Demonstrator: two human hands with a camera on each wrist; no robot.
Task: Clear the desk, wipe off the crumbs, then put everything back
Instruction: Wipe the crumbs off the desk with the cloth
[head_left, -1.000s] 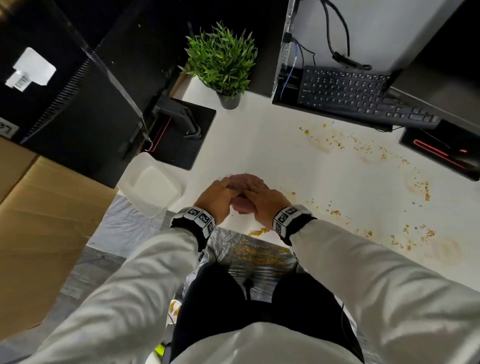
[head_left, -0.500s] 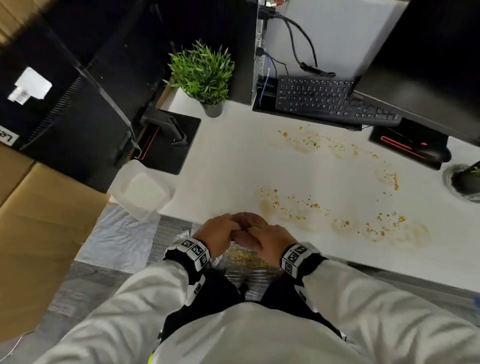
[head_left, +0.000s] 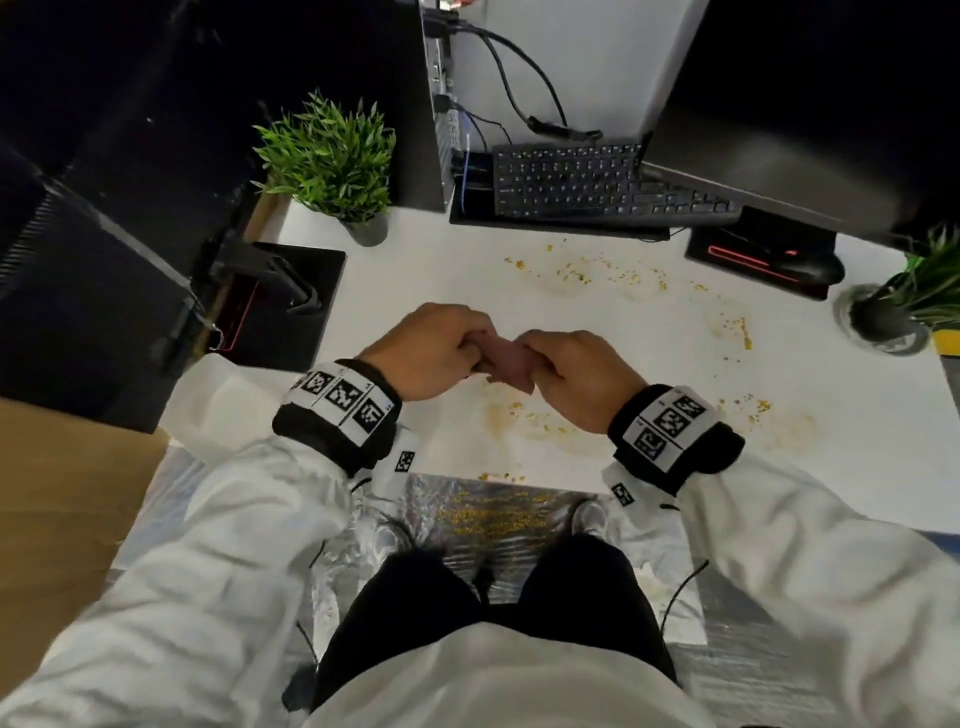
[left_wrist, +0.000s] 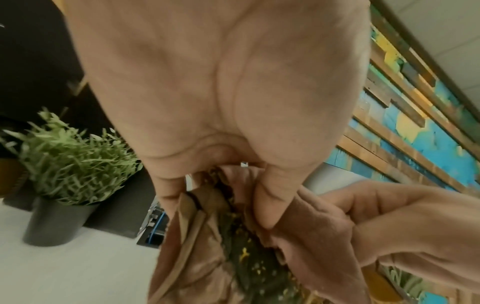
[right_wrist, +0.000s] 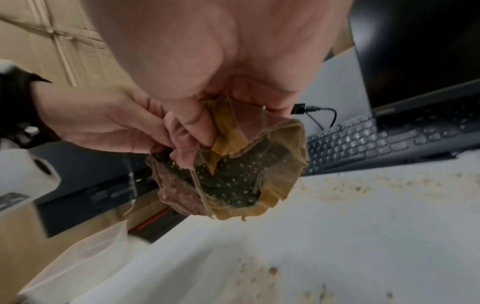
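Note:
Both hands hold a crumpled pinkish-brown cloth (head_left: 506, 358) above the white desk (head_left: 415, 291), near its front edge. My left hand (head_left: 441, 353) pinches the cloth's left side and my right hand (head_left: 566, 369) pinches its right side. The right wrist view shows the cloth (right_wrist: 233, 174) bunched into a cup with yellow crumbs stuck to its dark inner fold. In the left wrist view the cloth (left_wrist: 207, 257) hangs between both hands. Yellow crumbs (head_left: 597, 273) and smears are scattered over the desk's middle and right.
A potted plant (head_left: 332, 166) stands at the back left, a black keyboard (head_left: 582, 179) at the back, monitor bases (head_left: 291, 296) left and right, a second plant (head_left: 914, 296) at the right edge. A white bin (head_left: 228, 410) sits left of the desk. Crumbs lie on the plastic floor sheet (head_left: 498, 514).
My hands have risen from below the desk's front edge to above the desk and drawn slightly apart, so the cloth shows between them. My view has moved closer to the desk.

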